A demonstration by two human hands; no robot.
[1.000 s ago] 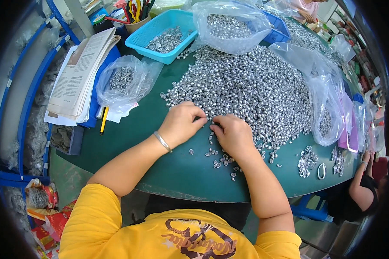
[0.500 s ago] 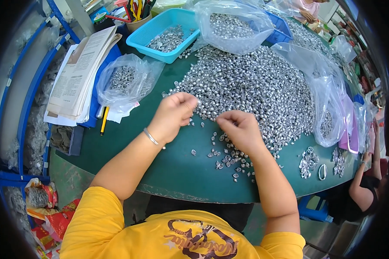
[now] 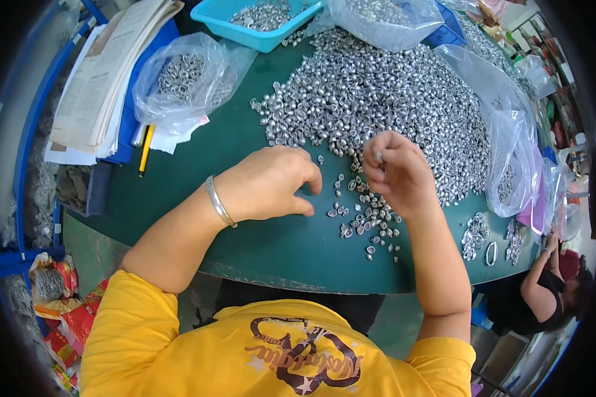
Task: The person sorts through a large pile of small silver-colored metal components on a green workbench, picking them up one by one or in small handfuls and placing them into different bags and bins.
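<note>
Pinching silver piece [image 3: 378,157]: right grip [image 3: 405,171] | left grip [image 3: 271,182]: parted | yellow shirt [image 3: 136,334]: printed lettering [image 3: 290,358]

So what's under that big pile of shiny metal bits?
Green table shows along the left and near edges of the pile, so it probably sits on that. Beneath its middle, I can't see anything: the bits cover it.

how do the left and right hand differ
The left hand has a silver bangle at its wrist; the right hand shows none. The left hand's thumb and forefinger stand apart, while the right hand's fingers curl, seemingly pinching a small silvery piece. Both are ungloved and near the pile of silvery pieces.
</note>
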